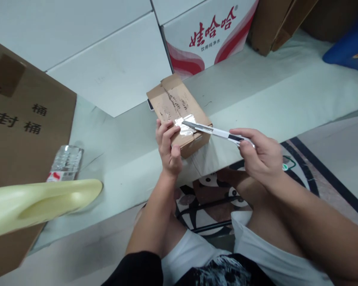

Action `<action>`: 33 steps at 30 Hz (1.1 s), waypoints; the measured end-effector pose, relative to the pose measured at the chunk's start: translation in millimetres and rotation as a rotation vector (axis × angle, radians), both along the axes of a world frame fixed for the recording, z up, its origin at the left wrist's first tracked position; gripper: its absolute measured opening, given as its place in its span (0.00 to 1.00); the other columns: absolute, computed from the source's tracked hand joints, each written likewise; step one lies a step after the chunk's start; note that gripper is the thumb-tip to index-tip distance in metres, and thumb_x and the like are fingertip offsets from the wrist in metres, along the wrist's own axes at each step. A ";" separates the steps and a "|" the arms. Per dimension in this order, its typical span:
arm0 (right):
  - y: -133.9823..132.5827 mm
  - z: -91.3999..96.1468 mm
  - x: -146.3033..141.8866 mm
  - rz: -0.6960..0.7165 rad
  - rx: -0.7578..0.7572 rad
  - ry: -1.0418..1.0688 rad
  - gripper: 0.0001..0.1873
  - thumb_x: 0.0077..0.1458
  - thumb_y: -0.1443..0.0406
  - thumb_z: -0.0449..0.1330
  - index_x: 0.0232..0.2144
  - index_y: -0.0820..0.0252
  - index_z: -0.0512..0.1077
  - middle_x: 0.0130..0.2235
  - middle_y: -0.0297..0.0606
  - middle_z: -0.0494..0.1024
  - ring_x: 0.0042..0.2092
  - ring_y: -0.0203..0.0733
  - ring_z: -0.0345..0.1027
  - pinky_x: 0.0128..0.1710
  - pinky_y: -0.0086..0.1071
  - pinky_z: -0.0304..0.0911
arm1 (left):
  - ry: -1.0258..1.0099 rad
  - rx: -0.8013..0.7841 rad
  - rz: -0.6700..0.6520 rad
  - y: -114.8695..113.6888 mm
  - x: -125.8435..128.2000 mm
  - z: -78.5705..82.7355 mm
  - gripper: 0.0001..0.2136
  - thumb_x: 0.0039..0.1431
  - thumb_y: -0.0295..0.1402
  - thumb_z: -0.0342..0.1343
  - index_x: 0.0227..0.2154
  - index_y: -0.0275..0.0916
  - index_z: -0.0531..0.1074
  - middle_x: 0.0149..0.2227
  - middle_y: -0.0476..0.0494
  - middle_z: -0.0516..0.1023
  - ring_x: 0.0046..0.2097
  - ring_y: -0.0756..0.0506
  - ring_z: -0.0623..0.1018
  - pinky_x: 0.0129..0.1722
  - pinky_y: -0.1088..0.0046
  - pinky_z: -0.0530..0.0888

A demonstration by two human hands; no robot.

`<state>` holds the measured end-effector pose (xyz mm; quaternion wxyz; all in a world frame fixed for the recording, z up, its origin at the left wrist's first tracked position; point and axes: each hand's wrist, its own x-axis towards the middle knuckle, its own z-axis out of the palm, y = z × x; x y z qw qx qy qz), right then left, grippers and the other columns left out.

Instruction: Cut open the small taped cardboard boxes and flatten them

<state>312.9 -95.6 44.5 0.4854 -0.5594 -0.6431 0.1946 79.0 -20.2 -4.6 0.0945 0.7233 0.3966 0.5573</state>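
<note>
A small brown cardboard box (174,104) with clear tape across its top lies on a pale raised ledge (256,99). My left hand (168,147) is closed on the box's near corner, holding it steady. My right hand (261,155) grips a utility knife (219,132) by its black-and-white handle. The blade tip rests on the shiny tape near the box's front edge.
A large brown carton (24,119) with printed characters stands at the left, with a pale yellow plastic piece (38,202) and a crushed plastic bottle (66,162) beside it. White boxes (107,59) and a red-and-white carton (209,33) line the back. A blue object (350,47) sits at the far right.
</note>
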 end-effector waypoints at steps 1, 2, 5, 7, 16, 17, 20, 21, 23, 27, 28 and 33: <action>-0.4 1.1 -0.1 -0.028 0.019 -0.022 0.15 0.67 0.58 0.53 0.46 0.54 0.78 0.20 0.28 0.65 0.19 0.34 0.53 0.22 0.32 0.56 | 0.004 -0.004 0.006 -0.2 -0.2 0.1 0.22 0.70 0.49 0.40 0.50 0.45 0.74 0.56 0.41 0.75 0.66 0.37 0.70 0.75 0.46 0.52; -0.8 2.0 -0.2 -0.061 0.039 -0.041 0.15 0.67 0.58 0.54 0.46 0.54 0.78 0.20 0.28 0.66 0.19 0.35 0.54 0.22 0.32 0.56 | 0.008 -0.007 0.012 -0.4 -0.3 0.3 0.22 0.70 0.50 0.40 0.50 0.45 0.74 0.56 0.41 0.75 0.65 0.37 0.70 0.75 0.46 0.52; -1.3 3.9 -0.4 -0.110 0.059 -0.070 0.15 0.67 0.57 0.54 0.45 0.54 0.79 0.21 0.30 0.67 0.20 0.35 0.54 0.21 0.32 0.56 | 0.007 -0.018 0.024 -1.1 0.2 1.0 0.23 0.70 0.52 0.40 0.50 0.45 0.74 0.55 0.41 0.76 0.65 0.36 0.71 0.75 0.46 0.53; -1.1 4.5 -0.5 -0.086 0.049 -0.065 0.15 0.67 0.56 0.55 0.45 0.53 0.79 0.20 0.29 0.65 0.19 0.35 0.53 0.21 0.32 0.56 | 0.002 -0.021 0.032 -1.6 1.0 1.6 0.24 0.70 0.53 0.40 0.49 0.45 0.75 0.54 0.41 0.76 0.65 0.36 0.71 0.75 0.46 0.53; 3.8 3.0 -16.2 0.055 -0.008 0.223 0.19 0.62 0.48 0.63 0.47 0.53 0.76 0.24 0.29 0.70 0.21 0.35 0.60 0.20 0.32 0.58 | -0.008 0.000 0.004 -1.4 1.2 1.2 0.21 0.70 0.50 0.41 0.50 0.45 0.74 0.56 0.41 0.75 0.66 0.37 0.71 0.75 0.46 0.54; 4.1 2.7 -18.9 0.070 -0.013 0.240 0.20 0.61 0.48 0.63 0.47 0.53 0.76 0.24 0.29 0.71 0.22 0.35 0.61 0.20 0.31 0.59 | -0.006 -0.006 0.005 -1.4 0.9 1.1 0.21 0.70 0.50 0.41 0.50 0.45 0.74 0.56 0.41 0.75 0.66 0.37 0.70 0.75 0.46 0.53; 4.4 1.7 -22.8 0.102 0.008 0.266 0.20 0.63 0.49 0.63 0.49 0.54 0.76 0.26 0.30 0.73 0.22 0.34 0.63 0.22 0.30 0.60 | 0.001 -0.025 0.011 -1.9 0.1 1.2 0.23 0.70 0.52 0.40 0.50 0.46 0.74 0.56 0.41 0.75 0.66 0.37 0.70 0.75 0.46 0.52; 4.5 1.4 -22.4 0.104 0.022 0.270 0.20 0.63 0.48 0.62 0.49 0.54 0.76 0.26 0.30 0.73 0.22 0.33 0.63 0.22 0.30 0.60 | 0.000 -0.029 0.008 -2.1 0.0 1.3 0.23 0.70 0.52 0.40 0.50 0.46 0.74 0.57 0.41 0.75 0.67 0.37 0.70 0.75 0.46 0.52; 5.1 1.1 -20.1 0.093 0.045 0.286 0.21 0.64 0.47 0.61 0.48 0.55 0.76 0.25 0.30 0.73 0.22 0.33 0.63 0.22 0.30 0.60 | -0.002 -0.021 -0.008 -2.2 0.1 1.4 0.22 0.71 0.50 0.41 0.51 0.45 0.74 0.57 0.41 0.75 0.67 0.38 0.70 0.75 0.47 0.53; 9.7 -0.1 -18.1 0.053 0.063 0.390 0.22 0.65 0.45 0.58 0.44 0.55 0.76 0.22 0.29 0.70 0.21 0.32 0.63 0.20 0.28 0.59 | -0.014 0.026 -0.037 -0.7 -0.5 0.0 0.19 0.71 0.46 0.42 0.51 0.45 0.74 0.57 0.42 0.74 0.66 0.38 0.70 0.75 0.47 0.55; 11.3 -0.8 -18.9 0.060 0.064 0.415 0.21 0.65 0.46 0.58 0.44 0.55 0.75 0.23 0.28 0.70 0.21 0.32 0.63 0.20 0.28 0.59 | -0.011 0.032 -0.037 -0.2 -0.9 -0.4 0.19 0.71 0.46 0.42 0.51 0.45 0.74 0.58 0.43 0.74 0.66 0.39 0.71 0.75 0.47 0.55; 14.4 -5.2 -21.1 0.149 0.015 0.455 0.19 0.66 0.48 0.59 0.46 0.55 0.74 0.23 0.27 0.70 0.21 0.31 0.65 0.20 0.27 0.61 | 0.014 0.040 -0.020 0.3 -0.9 -0.7 0.19 0.71 0.46 0.41 0.52 0.45 0.73 0.58 0.43 0.74 0.66 0.39 0.70 0.74 0.48 0.56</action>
